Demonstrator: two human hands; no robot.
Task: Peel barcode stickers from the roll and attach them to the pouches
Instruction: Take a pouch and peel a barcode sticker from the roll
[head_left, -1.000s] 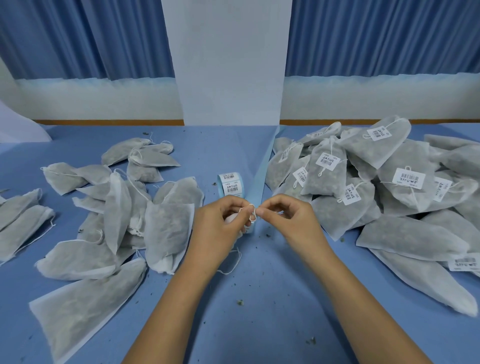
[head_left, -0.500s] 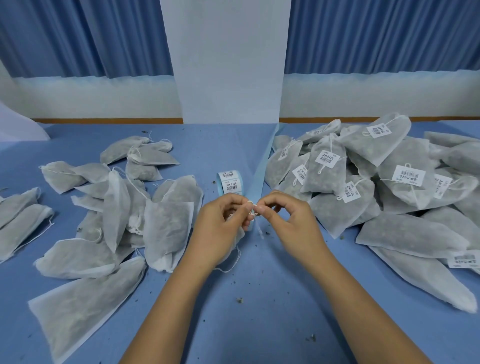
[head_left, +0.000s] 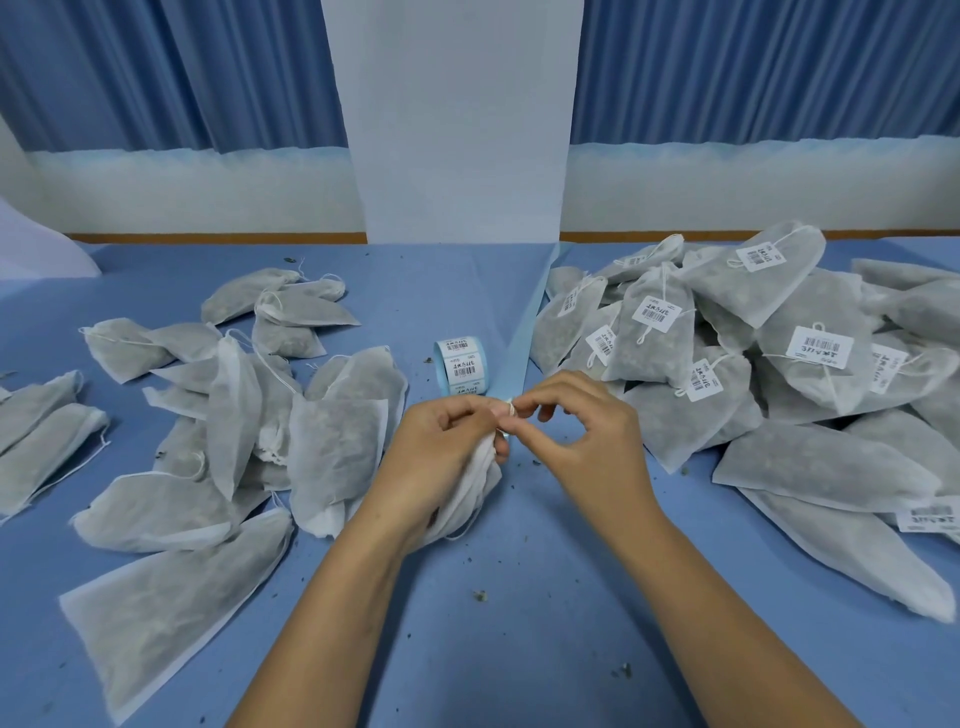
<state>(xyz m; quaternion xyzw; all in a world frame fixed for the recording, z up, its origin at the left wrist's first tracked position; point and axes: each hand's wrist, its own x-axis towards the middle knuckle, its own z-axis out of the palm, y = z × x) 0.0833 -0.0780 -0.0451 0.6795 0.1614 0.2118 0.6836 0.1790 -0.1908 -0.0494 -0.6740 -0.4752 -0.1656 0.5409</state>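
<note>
A: Left side?
B: Plain pouches (head_left: 208, 415) strewn on the table (head_left: 519, 649), many overlapping, well apart from the hands.
A: Left hand?
B: Left hand (head_left: 441, 452) is at table centre. Its grip is closed round a pouch (head_left: 470, 499). The bag hangs crumpled below the palm, with its neck up at the fingertips.
A: Roll?
B: The roll (head_left: 462, 366) stands on edge just behind the left hand, stickers facing the camera. Nothing touches it. A pale blue strip (head_left: 524, 332) runs beside it, from the hands towards the pillar (head_left: 457, 130).
A: Right hand?
B: Right hand (head_left: 587, 441) meets the left at the pouch neck. Thumb and forefinger make a narrow grip, pinching a white bit (head_left: 509, 410). Could be cord or sticker, can't tell. Other fingers are curled loosely.
A: Right side?
B: Labelled pouches (head_left: 779, 395) in a heap near the right hand. A barcode sticker (head_left: 820, 349) shows on many, with cords looped over some.
A: Table?
B: Dark crumbs (head_left: 480, 596) scattered between the forearms.
</note>
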